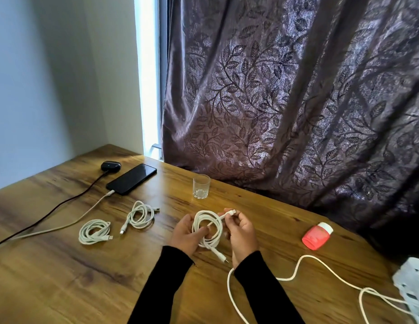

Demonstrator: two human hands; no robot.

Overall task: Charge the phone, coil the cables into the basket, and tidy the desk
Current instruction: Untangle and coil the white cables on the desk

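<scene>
My left hand (186, 237) holds a coiled white cable (207, 224) above the wooden desk (86, 277). My right hand (241, 232) pinches that cable's plug end at the top of the coil. Two more coiled white cables (94, 231) (140, 215) lie to the left. A black phone (131, 178) lies at the back left with a white cable (63, 226) plugged into it. A loose white cable (295, 274) snakes over the desk at the right towards a white basket (412, 284), which is partly cut off at the right edge.
A small black case (110, 165) with a dark cable (51, 212) sits behind the phone. An empty glass (201, 186) stands mid-desk at the back. A pink bottle with a white cap (317, 236) lies at the right. A patterned dark curtain (297, 101) hangs behind.
</scene>
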